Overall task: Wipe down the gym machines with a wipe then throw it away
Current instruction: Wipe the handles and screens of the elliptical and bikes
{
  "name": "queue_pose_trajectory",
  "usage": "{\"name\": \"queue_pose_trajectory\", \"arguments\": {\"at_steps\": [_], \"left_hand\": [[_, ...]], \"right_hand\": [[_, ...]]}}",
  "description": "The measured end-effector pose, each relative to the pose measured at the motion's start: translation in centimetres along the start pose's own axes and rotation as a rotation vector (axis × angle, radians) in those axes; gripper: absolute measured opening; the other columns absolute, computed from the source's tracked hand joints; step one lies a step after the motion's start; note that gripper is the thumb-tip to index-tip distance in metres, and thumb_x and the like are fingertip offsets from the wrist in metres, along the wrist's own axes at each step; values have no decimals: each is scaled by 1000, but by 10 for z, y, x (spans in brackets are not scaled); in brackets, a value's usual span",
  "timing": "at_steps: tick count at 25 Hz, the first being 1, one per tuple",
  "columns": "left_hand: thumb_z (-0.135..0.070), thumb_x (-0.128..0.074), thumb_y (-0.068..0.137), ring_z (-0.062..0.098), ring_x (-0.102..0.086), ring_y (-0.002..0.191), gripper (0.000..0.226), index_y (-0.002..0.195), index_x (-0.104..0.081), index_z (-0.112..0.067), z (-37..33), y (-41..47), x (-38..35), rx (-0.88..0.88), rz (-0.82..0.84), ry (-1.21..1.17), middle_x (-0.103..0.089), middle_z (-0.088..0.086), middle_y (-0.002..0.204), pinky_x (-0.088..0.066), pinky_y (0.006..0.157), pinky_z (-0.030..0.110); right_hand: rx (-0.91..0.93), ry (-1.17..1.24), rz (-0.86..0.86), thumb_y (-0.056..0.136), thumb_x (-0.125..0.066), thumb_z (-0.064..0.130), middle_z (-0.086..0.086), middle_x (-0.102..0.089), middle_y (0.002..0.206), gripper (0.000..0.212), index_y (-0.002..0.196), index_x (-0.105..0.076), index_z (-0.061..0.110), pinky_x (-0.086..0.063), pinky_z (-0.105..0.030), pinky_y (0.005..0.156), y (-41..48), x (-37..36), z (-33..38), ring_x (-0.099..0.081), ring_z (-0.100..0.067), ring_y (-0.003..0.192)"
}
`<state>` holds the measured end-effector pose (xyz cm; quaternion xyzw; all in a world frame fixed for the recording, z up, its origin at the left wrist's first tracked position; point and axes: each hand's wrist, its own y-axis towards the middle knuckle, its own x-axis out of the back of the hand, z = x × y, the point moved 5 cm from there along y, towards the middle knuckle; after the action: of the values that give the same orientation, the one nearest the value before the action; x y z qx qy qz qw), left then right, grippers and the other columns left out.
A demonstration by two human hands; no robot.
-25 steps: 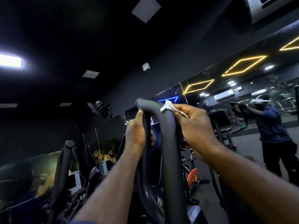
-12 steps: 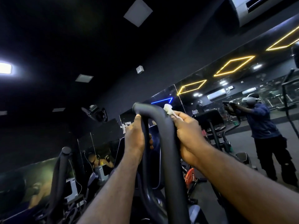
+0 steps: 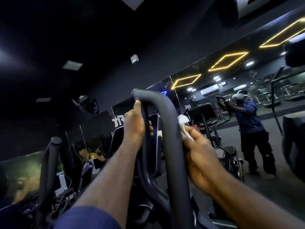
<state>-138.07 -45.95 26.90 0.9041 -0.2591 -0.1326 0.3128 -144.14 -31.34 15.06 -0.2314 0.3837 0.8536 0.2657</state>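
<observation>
Right now we are wiping the looped handle point(image 3: 168, 116) of the machine. Our left hand point(image 3: 135, 128) is wrapping its fingers round the loop's left branch, with the thumb lying up along it, probably to steady the bar while we are rubbing the other side. Our right hand point(image 3: 203, 161), blurred, is closing on the white wipe point(image 3: 182, 120) and pressing it against the outer face of the right branch, a little below the top bend. A tuft of the wipe is sticking out above the fingers. We are judging that the stroke is running along this branch, and that its lower stretch is not yet done. Behind the loop the machine's screen point(image 3: 117, 142) is standing close, leaving us little room on the inner side. A second handle point(image 3: 49, 159) is rising to the left, well apart. To the right a mirror point(image 3: 264, 83) is showing a person in a blue top point(image 3: 247, 123), and a dark post point(image 3: 293, 133) is crowding the frame's edge.
</observation>
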Motion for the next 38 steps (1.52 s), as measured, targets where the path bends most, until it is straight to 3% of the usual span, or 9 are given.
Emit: {"name": "queue_pose_trajectory", "arguments": {"at_steps": [6,10,13,16,18,24,28,34,38], "left_hand": [[-67,-47,102,24,-60,47,61,92,-65,-10,6,-5,6,4,63,38,-64,11,64,-51,48,36],[-74,-60,93,24,-61,51,65,90,-64,-9,21,-17,12,41,179,-65,-62,9,64,-56,53,38],[-75,-60,92,25,-61,55,62,86,-62,-13,25,-20,13,51,231,-98,-62,8,65,-56,56,39],[-68,-59,96,19,-58,43,58,88,-59,-11,22,-24,14,84,219,-153,-59,6,60,-49,43,30],[-67,-58,98,12,-58,39,58,88,-60,-10,20,-24,17,61,200,-106,-60,5,59,-46,39,25],[-73,-54,96,16,-66,42,65,98,-65,-9,27,-15,13,35,206,-58,-73,12,78,-49,40,26],[-77,-51,94,11,-65,42,70,98,-68,-9,24,-14,18,19,191,17,-74,10,82,-53,42,22],[-54,-78,88,27,-75,75,55,118,-64,-10,28,-23,20,13,188,117,-70,10,105,-65,68,44],[-47,-78,92,23,-67,85,53,126,-61,-9,25,-25,21,-22,177,98,-65,5,108,-55,69,36]], "right_hand": [[48,-22,-85,99,-61,18,-32,-68,123,23,118,-67,6,-59,-42,77,-6,4,2,-67,-37,98],[153,-323,-236,101,-60,13,-17,-77,110,18,110,-75,18,-62,-39,84,-64,22,-23,-73,-26,96],[448,-645,-313,97,-66,9,0,-80,101,24,98,-80,29,-61,-27,84,-90,19,-10,-73,-14,95],[903,-1212,-256,99,-66,3,6,-73,129,36,122,-72,30,-53,-28,105,-65,-25,39,-68,-9,121],[1000,-1493,-125,99,-63,-3,-1,-66,140,41,132,-70,20,-50,-33,110,-67,-37,39,-62,-11,131],[982,-2057,225,109,-48,10,-9,-51,156,35,141,-62,2,-40,-45,120,-134,-39,1,-39,-25,152],[864,-2246,202,102,-49,5,-16,-53,151,30,123,-70,1,-46,-53,114,-85,-81,26,-41,-32,150],[685,-2314,554,107,-50,12,-4,-57,149,36,140,-63,5,-40,-43,120,-150,-58,-16,-40,-19,151],[690,-2403,549,99,-65,3,-8,-60,146,37,136,-65,5,-50,-46,111,-95,-83,15,-46,-22,147]]}}
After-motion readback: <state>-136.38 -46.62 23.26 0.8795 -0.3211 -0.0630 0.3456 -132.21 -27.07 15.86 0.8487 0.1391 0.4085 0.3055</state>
